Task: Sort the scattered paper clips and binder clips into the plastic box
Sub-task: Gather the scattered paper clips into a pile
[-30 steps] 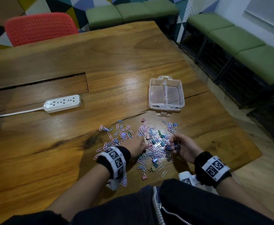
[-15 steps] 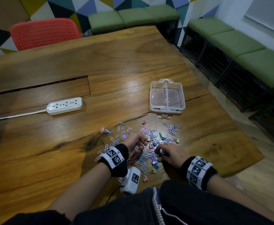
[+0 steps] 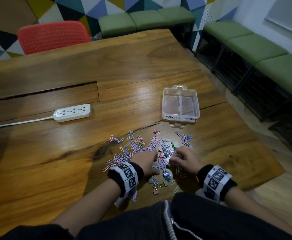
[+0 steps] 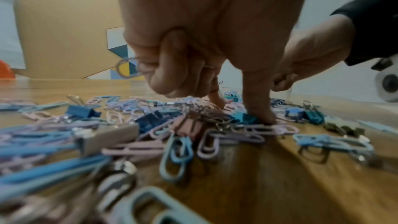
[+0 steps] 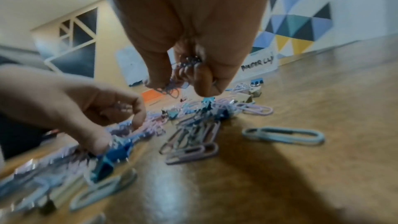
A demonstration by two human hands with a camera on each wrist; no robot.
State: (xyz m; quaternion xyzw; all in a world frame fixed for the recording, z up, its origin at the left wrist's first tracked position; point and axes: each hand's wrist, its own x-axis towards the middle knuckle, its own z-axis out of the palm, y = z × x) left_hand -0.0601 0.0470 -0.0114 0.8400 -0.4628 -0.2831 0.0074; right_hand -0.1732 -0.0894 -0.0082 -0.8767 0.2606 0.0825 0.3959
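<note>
Where the glossy, grain-streaked wooden tabletop (image 3: pixel 58 170) nears its near edge, thin looped wire paper clips (image 3: pixel 134 144) in pink, lilac and pale blue lie tangled with small folded-metal binder clips (image 3: pixel 166 174) in blue, teal, pink and tan. The left hand (image 3: pixel 147 161) rests in this heap, its curled fingers (image 4: pixel 165 74) holding a lilac paper clip (image 4: pixel 129 68), one straight finger pressing down beside a teal binder clip (image 4: pixel 245 118). The right hand (image 3: pixel 185 159) is just beside it, apart, fingers bunched tight on a small bundle of wire clips (image 5: pixel 181 76) lifted off the wood. Beyond the heap, toward the right edge, sits the plastic box (image 3: pixel 180 116): clear, rectangular, round-cornered, split by a divider into two compartments, handwritten labels on its near wall. A smooth white power strip (image 3: pixel 72 112) with a cord lies toward the left edge. A red perforated chair back (image 3: pixel 53 36) stands past the far edge.
</note>
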